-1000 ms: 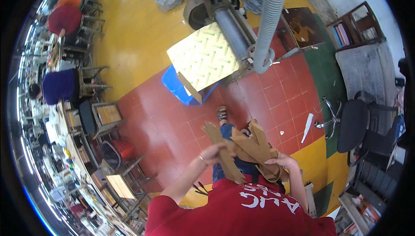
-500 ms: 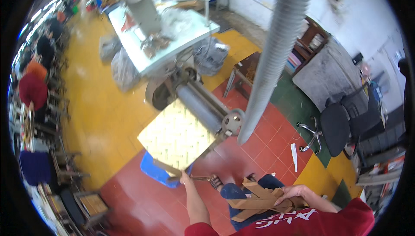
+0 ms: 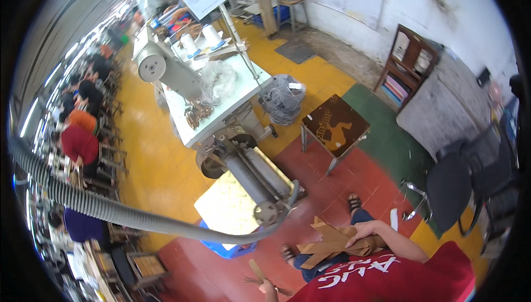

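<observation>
My right hand [image 3: 362, 233] rests at my lap, closed on a fanned bundle of brown strips [image 3: 321, 248]. They are flat, and some stick out toward the left. Low in the picture, my left hand [image 3: 267, 286] grips a few narrow brown strips [image 3: 255, 270] that spread out on both sides of the fingers. Part of that hand is cut off by my red sleeve and the lower area. Ahead stands a machine with two grey metal rollers [image 3: 250, 177]. A pale yellow board [image 3: 227, 202] slopes down from it, and a blue bin [image 3: 229, 251] shows underneath.
A ribbed grey hose [image 3: 127, 213] crosses from the left to the rollers. Beyond is a sewing machine [image 3: 174, 75] on a pale table [image 3: 243, 80]. A brown-topped stool [image 3: 336, 125] and a black office chair [image 3: 448, 191] stand on the right. Other people [image 3: 80, 142] sit along the left.
My left hand has come back from the pale board toward my body, with strips in it. The view has shifted, and the hose now crosses on the left. My right hand keeps its bundle.
</observation>
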Demonstrator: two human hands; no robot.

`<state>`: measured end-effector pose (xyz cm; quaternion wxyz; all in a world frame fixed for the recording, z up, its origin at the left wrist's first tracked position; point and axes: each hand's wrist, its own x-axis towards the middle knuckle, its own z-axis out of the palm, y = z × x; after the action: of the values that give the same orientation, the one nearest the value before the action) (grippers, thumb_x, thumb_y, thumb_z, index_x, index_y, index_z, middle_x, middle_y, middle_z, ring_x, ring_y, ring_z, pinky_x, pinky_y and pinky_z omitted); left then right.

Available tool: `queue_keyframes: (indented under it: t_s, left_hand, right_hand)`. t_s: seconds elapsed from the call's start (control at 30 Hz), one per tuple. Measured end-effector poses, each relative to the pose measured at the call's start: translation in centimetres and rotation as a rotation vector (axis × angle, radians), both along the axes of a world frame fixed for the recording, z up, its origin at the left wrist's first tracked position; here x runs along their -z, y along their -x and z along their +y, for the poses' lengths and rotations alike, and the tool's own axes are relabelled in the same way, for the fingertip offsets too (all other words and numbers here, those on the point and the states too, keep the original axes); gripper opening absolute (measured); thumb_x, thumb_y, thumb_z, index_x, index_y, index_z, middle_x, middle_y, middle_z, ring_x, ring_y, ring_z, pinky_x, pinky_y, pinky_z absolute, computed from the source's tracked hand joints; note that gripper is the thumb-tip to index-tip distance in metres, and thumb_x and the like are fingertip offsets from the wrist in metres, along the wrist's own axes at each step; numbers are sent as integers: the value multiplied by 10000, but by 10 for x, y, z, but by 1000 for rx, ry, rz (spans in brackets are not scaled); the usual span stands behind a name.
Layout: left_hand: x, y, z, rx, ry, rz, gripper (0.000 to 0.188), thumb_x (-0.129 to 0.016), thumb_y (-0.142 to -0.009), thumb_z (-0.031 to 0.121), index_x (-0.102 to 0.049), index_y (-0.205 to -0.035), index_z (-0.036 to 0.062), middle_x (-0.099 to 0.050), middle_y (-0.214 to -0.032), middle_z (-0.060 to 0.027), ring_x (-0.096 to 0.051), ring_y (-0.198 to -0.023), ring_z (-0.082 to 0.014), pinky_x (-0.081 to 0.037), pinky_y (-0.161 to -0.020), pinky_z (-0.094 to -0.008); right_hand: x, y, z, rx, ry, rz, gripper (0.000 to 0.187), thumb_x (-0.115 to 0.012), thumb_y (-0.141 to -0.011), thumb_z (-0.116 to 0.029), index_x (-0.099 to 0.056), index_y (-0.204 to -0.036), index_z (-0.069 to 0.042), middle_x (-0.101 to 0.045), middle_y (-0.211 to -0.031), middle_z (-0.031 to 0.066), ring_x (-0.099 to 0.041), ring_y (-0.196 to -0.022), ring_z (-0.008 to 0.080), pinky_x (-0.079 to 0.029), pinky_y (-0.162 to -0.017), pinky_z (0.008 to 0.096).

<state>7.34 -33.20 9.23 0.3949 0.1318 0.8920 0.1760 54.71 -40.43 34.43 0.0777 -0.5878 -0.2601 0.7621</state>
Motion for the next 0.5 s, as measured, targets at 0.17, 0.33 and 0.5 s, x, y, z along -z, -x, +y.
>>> queue_keyframes:
  t_s: [0.17, 0.33, 0.5]
  left_hand:
    - [-82, -121, -109, -106, 85, -51, 282, -673, -795, 265, -620, -825, -10, -581, -675, -96, -552, -517, -216, -444, -426, -366]
    - [-97, -199, -152, -221, 325, -273, 263, -658, -797, 249, -559, -750, 10, -496, -565, -68, -474, -430, -198, -414, -405, -360]
    - [-81, -211, -154, -171, 279, -324, 221, -597, -849, 224, -567, -756, 25, -516, -571, -67, -470, -421, -181, -429, -397, -346]
  right_hand:
    - [4, -91, -3, -36, -129, 168, 561, -833, -687, -295, -628, -1146, -47, -660, -1084, 54, -607, -991, 145, -496, -848, 283]
    - [25, -136, 48, -303, -154, 102, 543, -830, -695, -271, -627, -1146, -46, -660, -1089, 60, -604, -1009, 153, -491, -870, 289]
    - [27, -135, 118, -675, -185, 0, 613, -828, -666, -365, -625, -1146, -42, -665, -1073, 95, -617, -983, 188, -492, -835, 298]
